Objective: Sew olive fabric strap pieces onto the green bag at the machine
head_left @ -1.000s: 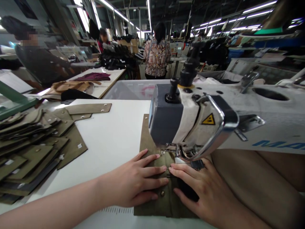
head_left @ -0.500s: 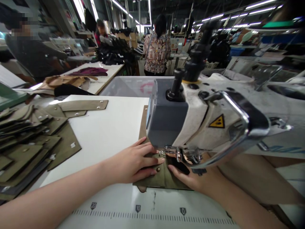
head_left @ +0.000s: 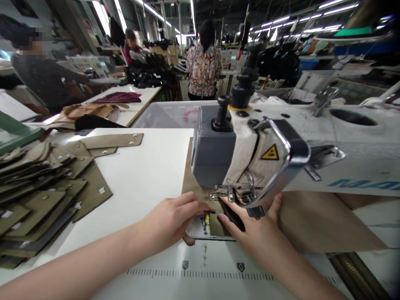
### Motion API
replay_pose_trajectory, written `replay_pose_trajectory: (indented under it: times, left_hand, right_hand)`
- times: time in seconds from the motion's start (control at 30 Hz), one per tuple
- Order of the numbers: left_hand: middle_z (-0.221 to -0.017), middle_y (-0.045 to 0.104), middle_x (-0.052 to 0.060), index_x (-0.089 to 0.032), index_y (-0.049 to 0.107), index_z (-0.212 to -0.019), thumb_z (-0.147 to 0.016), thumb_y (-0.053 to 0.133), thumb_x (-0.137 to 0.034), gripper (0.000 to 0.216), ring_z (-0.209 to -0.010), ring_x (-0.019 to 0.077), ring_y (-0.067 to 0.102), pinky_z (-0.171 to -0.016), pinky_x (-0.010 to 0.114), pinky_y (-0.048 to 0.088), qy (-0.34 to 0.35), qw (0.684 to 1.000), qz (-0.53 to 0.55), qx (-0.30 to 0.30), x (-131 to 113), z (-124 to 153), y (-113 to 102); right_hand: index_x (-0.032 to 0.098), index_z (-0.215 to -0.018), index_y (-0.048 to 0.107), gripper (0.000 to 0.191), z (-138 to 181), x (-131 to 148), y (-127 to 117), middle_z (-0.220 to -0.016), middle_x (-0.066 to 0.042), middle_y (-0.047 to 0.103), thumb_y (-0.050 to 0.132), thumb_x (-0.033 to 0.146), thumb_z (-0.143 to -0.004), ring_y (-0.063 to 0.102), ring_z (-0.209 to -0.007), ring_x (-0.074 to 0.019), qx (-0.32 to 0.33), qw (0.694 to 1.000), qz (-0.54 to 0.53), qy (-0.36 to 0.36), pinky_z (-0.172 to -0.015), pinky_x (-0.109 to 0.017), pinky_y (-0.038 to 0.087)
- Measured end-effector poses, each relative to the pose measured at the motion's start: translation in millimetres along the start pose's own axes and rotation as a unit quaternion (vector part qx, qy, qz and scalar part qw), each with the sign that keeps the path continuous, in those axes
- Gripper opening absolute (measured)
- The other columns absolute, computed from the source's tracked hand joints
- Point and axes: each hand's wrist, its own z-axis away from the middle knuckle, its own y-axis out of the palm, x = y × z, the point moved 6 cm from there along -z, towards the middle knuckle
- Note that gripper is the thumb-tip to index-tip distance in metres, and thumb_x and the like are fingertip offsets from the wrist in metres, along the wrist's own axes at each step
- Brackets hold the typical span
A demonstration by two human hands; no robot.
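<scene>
Right under the head of the sewing machine [head_left: 250, 154], both hands press flat on an olive-green fabric piece [head_left: 218, 225] that lies on the white tabletop [head_left: 150, 166]. The left hand [head_left: 170, 218] lies open, fingers stretched toward the presser foot [head_left: 218, 195], its fingertips on the near left edge of the piece. The right hand [head_left: 254, 227] also lies open, palm down, fingers on the fabric just beside the foot, thumb up against the machine's chrome guard [head_left: 281, 166]. Neither hand grips anything. A printed ruler strip [head_left: 203, 271] runs along the tabletop's near edge. A stack of olive cut pieces [head_left: 40, 191] lies well apart at the left.
</scene>
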Motion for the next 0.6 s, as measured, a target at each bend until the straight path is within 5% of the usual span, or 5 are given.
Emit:
replay_pose_trajectory:
  times: [0.3,0.6]
  left_hand:
    - [-0.087,0.069,0.011,-0.001,0.061,-0.107,-0.101,0.036,-0.007,0.026,-0.094,0.026,0.073,-0.089,0.037,0.064,0.18,0.97,-0.163,-0.03,-35.8,4.2,9.7]
    - [-0.089,0.068,0.012,0.001,0.064,-0.112,-0.101,0.034,-0.007,0.033,-0.097,0.0265,0.07,-0.084,0.033,0.064,0.176,0.967,-0.184,-0.009,-37.2,7.2,16.5]
  right_hand:
    - [0.022,-0.117,0.07,0.038,-5.3,-4.0,-1.6,-0.122,-0.008,0.068,0.057,0.049,-0.094,0.053,-0.123,-0.0367,0.063,0.995,-0.052,0.057,-0.11,-0.077,-0.01]
    - [0.027,-0.103,0.074,0.046,4.2,1.6,3.0,-0.118,-0.011,0.067,0.032,0.048,-0.104,0.054,-0.12,-0.0408,0.027,0.999,-0.02,0.005,-0.095,-0.09,0.018]
